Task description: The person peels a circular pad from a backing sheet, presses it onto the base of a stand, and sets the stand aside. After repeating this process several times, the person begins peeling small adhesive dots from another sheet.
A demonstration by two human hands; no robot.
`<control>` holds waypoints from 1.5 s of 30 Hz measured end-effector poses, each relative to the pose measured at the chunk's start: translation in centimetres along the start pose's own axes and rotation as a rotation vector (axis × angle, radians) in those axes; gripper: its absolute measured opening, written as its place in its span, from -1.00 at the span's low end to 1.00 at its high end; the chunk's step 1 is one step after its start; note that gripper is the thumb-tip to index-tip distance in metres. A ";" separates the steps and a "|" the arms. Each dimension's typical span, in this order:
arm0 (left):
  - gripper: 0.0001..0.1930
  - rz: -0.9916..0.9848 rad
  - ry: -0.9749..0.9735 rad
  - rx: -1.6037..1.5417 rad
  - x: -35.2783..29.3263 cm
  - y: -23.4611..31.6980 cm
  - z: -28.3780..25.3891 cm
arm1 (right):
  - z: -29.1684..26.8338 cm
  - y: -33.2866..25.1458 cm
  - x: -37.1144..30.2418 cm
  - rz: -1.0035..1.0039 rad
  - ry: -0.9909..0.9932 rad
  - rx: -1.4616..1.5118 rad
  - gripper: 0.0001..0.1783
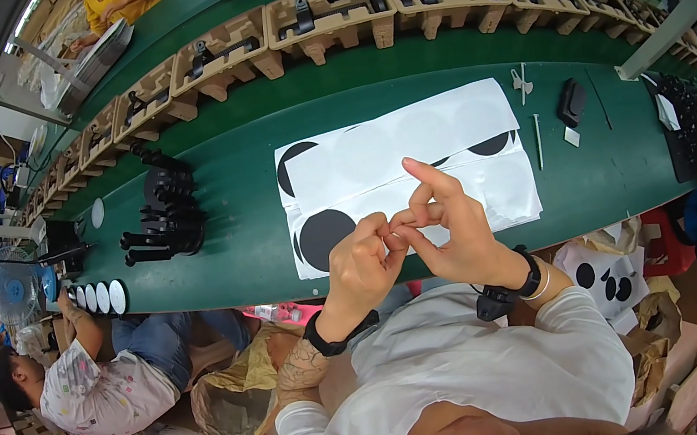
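My left hand (360, 263) and my right hand (460, 231) meet above the near edge of the green table, fingertips close together. Both are closed in a pinch, and whatever lies between the fingers is too small to make out. The right index finger points up and away. Beneath and beyond them lie white sheets (400, 140) with large black discs, probably stickers. One black disc (326, 238) shows fully, left of my hands; others are partly covered by the top sheet.
Black stand-like parts (167, 206) cluster at left, near white discs (102, 297). Brown moulded trays (325, 23) with black parts line a raised shelf. A black block (571, 101) and a thin rod (539, 141) lie at right. A person (108, 377) sits at left.
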State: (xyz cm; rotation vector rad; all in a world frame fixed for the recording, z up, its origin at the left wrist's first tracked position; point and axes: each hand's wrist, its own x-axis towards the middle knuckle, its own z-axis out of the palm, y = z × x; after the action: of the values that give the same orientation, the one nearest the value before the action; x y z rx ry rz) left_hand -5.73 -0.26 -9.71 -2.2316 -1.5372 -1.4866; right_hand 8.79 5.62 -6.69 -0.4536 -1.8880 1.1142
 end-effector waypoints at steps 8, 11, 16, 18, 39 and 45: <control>-0.56 0.055 -0.066 -0.083 -0.2 0.0 -0.6 | -0.7 0.0 0.0 0.168 -0.037 0.186 -0.07; -0.56 0.086 -0.048 -0.067 -0.3 0.1 -0.6 | -0.9 -0.1 0.1 0.196 -0.054 0.226 -0.05; -0.56 0.101 -0.033 -0.077 -0.2 0.5 -0.7 | -1.1 -0.5 0.1 0.304 -0.042 0.348 -0.07; -0.56 0.088 -0.049 -0.079 -0.2 0.6 -0.8 | -1.2 -0.5 0.0 0.349 -0.039 0.410 -0.06; -0.47 0.039 0.120 -0.176 0.6 2.0 -0.9 | -1.9 -0.9 -0.3 0.162 0.059 0.269 -0.04; -0.46 0.063 0.129 -0.118 0.7 2.1 -0.7 | -1.3 -1.1 -0.6 0.144 0.105 0.178 -0.12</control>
State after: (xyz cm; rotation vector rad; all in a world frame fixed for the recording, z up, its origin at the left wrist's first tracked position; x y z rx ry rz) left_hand -4.62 -1.16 -7.92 -2.1726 -1.3643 -1.7073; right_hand 10.33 5.34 -5.78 -0.5429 -1.6697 1.3150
